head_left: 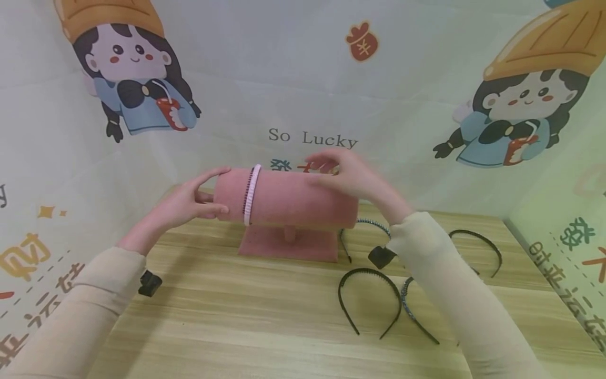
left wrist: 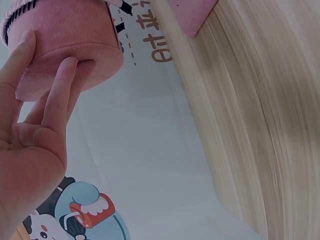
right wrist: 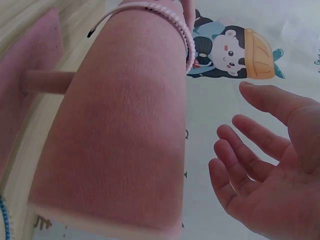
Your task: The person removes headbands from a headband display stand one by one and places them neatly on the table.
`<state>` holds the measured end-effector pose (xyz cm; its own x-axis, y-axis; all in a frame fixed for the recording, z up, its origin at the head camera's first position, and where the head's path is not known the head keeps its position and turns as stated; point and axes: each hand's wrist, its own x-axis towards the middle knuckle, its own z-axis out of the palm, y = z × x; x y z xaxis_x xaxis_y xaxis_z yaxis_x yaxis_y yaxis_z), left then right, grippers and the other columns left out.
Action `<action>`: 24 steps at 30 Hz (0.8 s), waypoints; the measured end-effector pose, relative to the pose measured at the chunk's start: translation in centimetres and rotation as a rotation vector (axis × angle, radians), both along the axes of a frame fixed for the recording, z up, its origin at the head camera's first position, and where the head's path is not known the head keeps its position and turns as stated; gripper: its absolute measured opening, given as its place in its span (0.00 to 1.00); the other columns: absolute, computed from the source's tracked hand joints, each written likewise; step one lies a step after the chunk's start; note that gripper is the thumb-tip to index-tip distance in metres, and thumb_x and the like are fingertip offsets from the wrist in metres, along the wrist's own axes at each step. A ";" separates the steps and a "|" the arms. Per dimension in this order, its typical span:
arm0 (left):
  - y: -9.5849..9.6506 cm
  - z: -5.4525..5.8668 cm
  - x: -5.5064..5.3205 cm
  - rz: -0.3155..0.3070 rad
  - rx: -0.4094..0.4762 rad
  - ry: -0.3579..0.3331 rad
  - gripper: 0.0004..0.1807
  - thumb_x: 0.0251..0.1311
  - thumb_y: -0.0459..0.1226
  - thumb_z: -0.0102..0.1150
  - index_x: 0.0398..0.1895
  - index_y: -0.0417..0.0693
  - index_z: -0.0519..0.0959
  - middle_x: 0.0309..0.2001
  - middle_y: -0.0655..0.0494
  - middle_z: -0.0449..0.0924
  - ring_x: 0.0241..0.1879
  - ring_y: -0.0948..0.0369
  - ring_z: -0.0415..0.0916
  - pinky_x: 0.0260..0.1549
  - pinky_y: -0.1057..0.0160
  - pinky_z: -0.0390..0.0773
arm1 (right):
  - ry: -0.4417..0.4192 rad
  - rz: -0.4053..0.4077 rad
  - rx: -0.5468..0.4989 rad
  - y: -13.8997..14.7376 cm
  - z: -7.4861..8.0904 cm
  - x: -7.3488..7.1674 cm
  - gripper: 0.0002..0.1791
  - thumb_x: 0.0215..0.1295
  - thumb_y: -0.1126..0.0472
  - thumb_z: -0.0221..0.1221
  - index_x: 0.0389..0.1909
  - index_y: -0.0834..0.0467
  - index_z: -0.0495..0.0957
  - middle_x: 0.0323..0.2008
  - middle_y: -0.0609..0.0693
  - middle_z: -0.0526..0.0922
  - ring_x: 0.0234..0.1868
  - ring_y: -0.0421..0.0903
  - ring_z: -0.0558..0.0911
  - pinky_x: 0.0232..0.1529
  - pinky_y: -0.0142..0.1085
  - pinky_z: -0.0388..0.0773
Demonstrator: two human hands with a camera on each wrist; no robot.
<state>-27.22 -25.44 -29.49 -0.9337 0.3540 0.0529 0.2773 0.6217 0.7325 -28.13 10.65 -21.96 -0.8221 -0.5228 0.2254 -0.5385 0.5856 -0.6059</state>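
A pink plush headband display stand, a padded roll on a post, stands on a flat pink base. Around the roll's left part sits a pale pink headband with dark teeth along one side. My left hand grips the roll's left end; the left wrist view shows fingertips against the round end face and side. Over the right half of the roll hovers my right hand. In the right wrist view its relaxed fingers are apart from the roll, holding nothing.
On the wooden table, right of the base, lie several headbands: a black one in front, a blue patterned one partly under my right arm, a blue beaded one behind, and another black one. A printed cloth hangs behind.
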 end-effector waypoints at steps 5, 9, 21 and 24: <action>0.0 0.0 0.1 0.001 -0.003 0.002 0.48 0.59 0.48 0.68 0.76 0.79 0.49 0.59 0.39 0.80 0.46 0.53 0.87 0.49 0.50 0.84 | 0.017 0.036 -0.033 -1.3 -0.7 -0.6 0.27 0.62 0.55 0.67 0.62 0.54 0.76 0.53 0.50 0.83 0.53 0.46 0.81 0.57 0.41 0.79; 0.0 0.1 0.1 0.004 -0.007 0.004 0.48 0.59 0.48 0.68 0.76 0.80 0.49 0.59 0.39 0.80 0.45 0.53 0.87 0.49 0.50 0.84 | 0.027 0.052 -0.036 -2.2 -1.2 -1.0 0.30 0.60 0.54 0.69 0.64 0.51 0.74 0.54 0.50 0.82 0.55 0.45 0.79 0.58 0.40 0.78; 0.1 0.0 0.1 0.000 0.023 0.001 0.48 0.58 0.48 0.68 0.77 0.78 0.49 0.58 0.38 0.80 0.48 0.51 0.86 0.47 0.53 0.85 | 0.127 0.124 0.000 -5.0 -2.8 -2.8 0.34 0.62 0.52 0.67 0.69 0.47 0.69 0.59 0.47 0.78 0.59 0.44 0.76 0.64 0.40 0.73; 0.1 0.0 0.1 -0.004 0.018 0.003 0.48 0.59 0.48 0.68 0.77 0.78 0.49 0.58 0.38 0.80 0.47 0.52 0.86 0.47 0.53 0.85 | 0.139 0.143 0.000 -6.0 -3.0 -2.9 0.33 0.63 0.53 0.67 0.69 0.48 0.69 0.60 0.48 0.78 0.60 0.45 0.76 0.65 0.41 0.72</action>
